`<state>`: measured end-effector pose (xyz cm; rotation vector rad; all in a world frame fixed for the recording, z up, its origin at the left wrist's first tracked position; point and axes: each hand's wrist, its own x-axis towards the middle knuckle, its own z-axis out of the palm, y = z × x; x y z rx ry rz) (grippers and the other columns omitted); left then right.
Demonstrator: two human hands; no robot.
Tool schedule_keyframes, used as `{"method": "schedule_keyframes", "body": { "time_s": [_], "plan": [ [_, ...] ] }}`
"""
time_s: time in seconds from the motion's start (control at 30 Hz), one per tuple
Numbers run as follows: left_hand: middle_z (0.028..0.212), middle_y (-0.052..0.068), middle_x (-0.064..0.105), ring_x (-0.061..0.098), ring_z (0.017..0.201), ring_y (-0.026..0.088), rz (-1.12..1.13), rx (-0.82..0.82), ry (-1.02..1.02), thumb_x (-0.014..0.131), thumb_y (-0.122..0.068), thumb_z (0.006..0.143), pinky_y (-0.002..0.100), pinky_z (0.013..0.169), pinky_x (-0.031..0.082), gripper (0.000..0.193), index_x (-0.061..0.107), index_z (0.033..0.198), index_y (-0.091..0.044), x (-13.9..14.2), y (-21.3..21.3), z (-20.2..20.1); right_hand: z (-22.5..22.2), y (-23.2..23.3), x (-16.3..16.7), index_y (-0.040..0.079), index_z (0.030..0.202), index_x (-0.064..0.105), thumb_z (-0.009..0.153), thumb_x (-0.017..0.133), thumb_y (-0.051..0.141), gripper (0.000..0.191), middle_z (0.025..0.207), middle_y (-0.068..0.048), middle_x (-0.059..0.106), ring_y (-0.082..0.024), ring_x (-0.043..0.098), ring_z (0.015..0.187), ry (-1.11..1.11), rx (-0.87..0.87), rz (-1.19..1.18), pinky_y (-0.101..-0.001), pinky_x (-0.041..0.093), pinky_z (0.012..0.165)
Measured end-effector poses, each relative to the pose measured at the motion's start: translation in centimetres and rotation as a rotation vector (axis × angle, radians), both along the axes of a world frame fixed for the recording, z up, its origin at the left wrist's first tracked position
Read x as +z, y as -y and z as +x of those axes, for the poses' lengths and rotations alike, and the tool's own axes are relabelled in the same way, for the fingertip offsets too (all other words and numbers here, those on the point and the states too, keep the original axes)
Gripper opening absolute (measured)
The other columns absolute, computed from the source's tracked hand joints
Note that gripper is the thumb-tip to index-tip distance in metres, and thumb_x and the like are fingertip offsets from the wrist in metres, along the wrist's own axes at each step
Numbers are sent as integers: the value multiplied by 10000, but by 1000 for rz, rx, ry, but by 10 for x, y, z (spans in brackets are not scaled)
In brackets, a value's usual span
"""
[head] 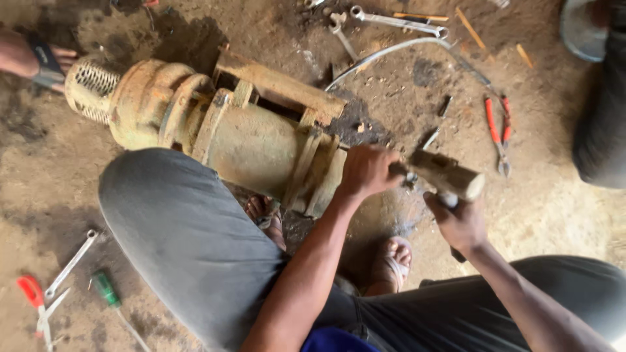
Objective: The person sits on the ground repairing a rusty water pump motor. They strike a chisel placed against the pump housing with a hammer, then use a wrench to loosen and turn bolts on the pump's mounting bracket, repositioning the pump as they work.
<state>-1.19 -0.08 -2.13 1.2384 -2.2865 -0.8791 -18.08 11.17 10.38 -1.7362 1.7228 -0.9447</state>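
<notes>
A big rusty pump body point(254, 140) lies on its side on the dirt floor, with a mesh strainer point(91, 88) at its left end. My left hand point(365, 171) is closed around a thin metal tool point(399, 172) held at the pump's right end. My right hand point(460, 221) grips the handle of a hammer; its thick, worn head point(448, 175) sits just right of the left hand, at the tool's end. My knee in grey trousers point(176, 221) covers the pump's near side.
Red-handled pliers point(499, 127) lie to the right, with spanners point(398, 21) and a bent metal rod point(391, 52) at the top. A spanner point(72, 261), a green screwdriver point(104, 290) and a red-handled tool point(32, 293) lie bottom left. Another person's sandalled foot point(32, 58) is top left; a second person's leg point(600, 117) is at the right.
</notes>
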Motion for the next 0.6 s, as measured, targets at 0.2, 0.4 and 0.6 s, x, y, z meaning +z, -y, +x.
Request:
{"method": "schedule_keyframes", "body": {
  "time_s": [0.2, 0.4, 0.6],
  "plan": [
    [645, -4, 700, 637, 525, 78, -150, 82, -275, 814, -206, 779, 276, 496, 540, 94, 746, 801, -146, 8, -3, 1, -10, 7, 11, 28, 884, 609, 921, 678, 68, 88, 560, -35, 544, -115, 483, 406, 232, -321, 427, -297, 368, 355],
    [637, -1, 714, 632, 489, 94, -107, 56, -210, 834, -236, 774, 297, 502, 556, 135, 745, 788, -136, 5, 3, 3, -23, 11, 13, 50, 817, 550, 885, 658, 24, 131, 538, -30, 512, -106, 439, 335, 393, -300, 305, -287, 376, 292],
    [679, -3, 718, 615, 485, 71, -157, 83, -244, 810, -264, 821, 270, 481, 544, 137, 745, 822, -144, 0, 5, -2, -21, 8, 21, 72, 761, 550, 892, 626, -14, 174, 524, -50, 500, -121, 441, 345, 383, -278, 259, -293, 376, 321]
  ]
}}
